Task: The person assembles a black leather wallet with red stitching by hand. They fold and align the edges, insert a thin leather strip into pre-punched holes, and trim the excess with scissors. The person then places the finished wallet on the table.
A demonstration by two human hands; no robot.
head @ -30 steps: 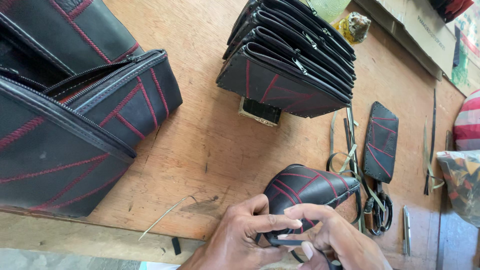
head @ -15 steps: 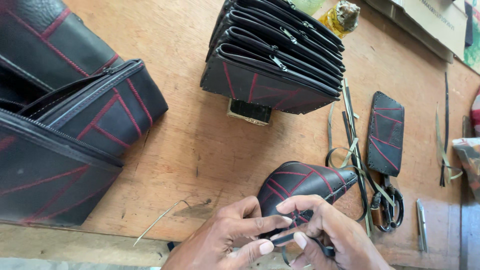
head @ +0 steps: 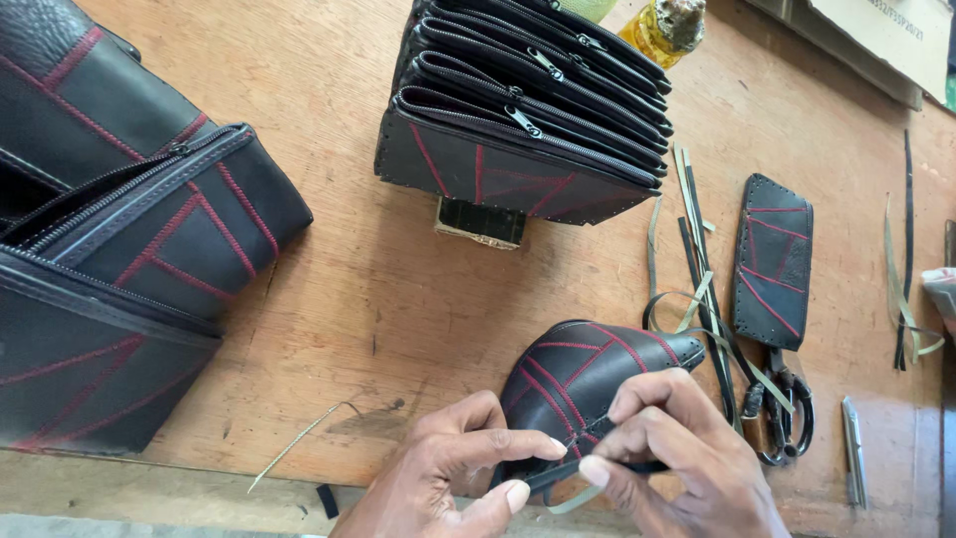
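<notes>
Both hands meet at the bottom centre over a wooden table [head: 349, 279]. My left hand [head: 453, 473] pinches a thin dark leather strip [head: 558, 476] between thumb and forefinger. My right hand [head: 677, 458] grips the same strip and rests on the near edge of a curved black leather pouch piece with red stitching [head: 578, 364]. The strip's pale end hangs below my fingers. The pouch's near edge is hidden by my hands.
A stack of black zipped pouches [head: 528, 110] stands at the top centre. Larger black bags [head: 110, 259] fill the left side. A flat stitched leather panel [head: 774, 259], loose strips [head: 697, 259], scissors [head: 782, 408] and a metal tool [head: 853, 448] lie to the right. A yellow bottle [head: 662, 25] stands at the back.
The view has shifted and closed in on the hands. My fingers have slid along the strip at the pouch's edge; both hands still hold it.
</notes>
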